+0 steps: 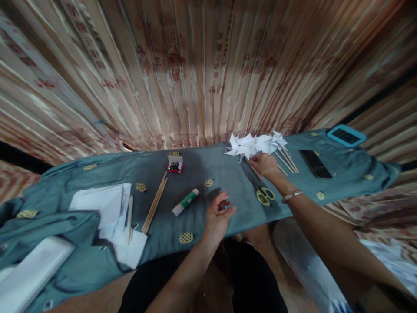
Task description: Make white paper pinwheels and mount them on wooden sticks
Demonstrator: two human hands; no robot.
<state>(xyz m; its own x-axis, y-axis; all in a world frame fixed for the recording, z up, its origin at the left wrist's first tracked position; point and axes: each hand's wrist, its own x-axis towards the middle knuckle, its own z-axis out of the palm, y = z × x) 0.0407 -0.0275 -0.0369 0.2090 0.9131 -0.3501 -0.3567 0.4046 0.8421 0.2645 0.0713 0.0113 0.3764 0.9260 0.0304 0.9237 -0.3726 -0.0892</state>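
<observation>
My right hand [262, 165] is closed on the stick of a white paper pinwheel [241, 146], which lies at the far side of the cloth-covered table. Beside it are more paper pinwheels [279, 140] on wooden sticks, their blades overlapping. Just below that hand rests a pair of scissors [264, 194] with yellow-green handles. My left hand [217, 213] hovers over the near edge, its fingers loosely curled and apart, with nothing seen in it. Nearest to it on the left lies a green and white glue stick [185, 202].
Left of the glue stick are several wooden sticks [155, 203], a small red box [175, 165] of dark pieces, and white paper sheets [107, 202] with a pencil-like stick [129, 213]. A white case [39, 271] sits front left. A phone [315, 164] and a blue-framed device [346, 135] lie right.
</observation>
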